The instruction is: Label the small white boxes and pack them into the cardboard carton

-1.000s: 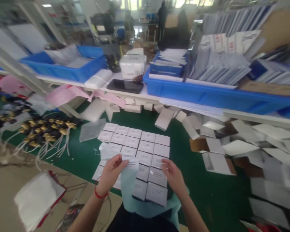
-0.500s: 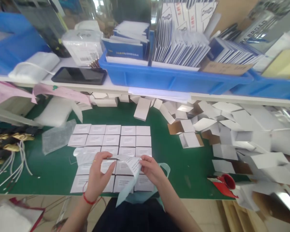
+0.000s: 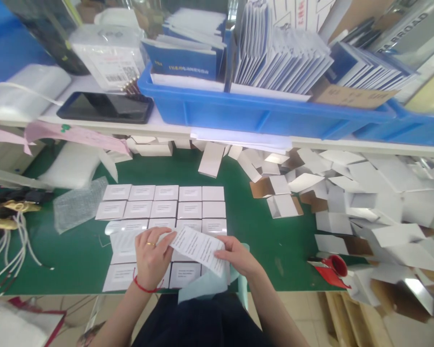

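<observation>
Left hand (image 3: pixel 154 256) and right hand (image 3: pixel 238 255) pinched the printed label strip (image 3: pixel 197 248) at centre, above white boxes (image 3: pixel 164 203). Most boxes showed labels (image 3: pixel 190 210); two toward one o'clock looked bare (hands and pale-blue backing (image 3: pixel 204 287) partly hid others). Open cartons (image 3: pixel 331 221) crowded three o'clock; corded parts (image 3: pixel 16 207) lay at nine.

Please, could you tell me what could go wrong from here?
The printed strip held between the left hand and right hand might crease or tear if pulled unevenly.
The pale blue material droops near the dark clothing and could snag.
The red object lies near the front edge of the green table and might fall.
</observation>
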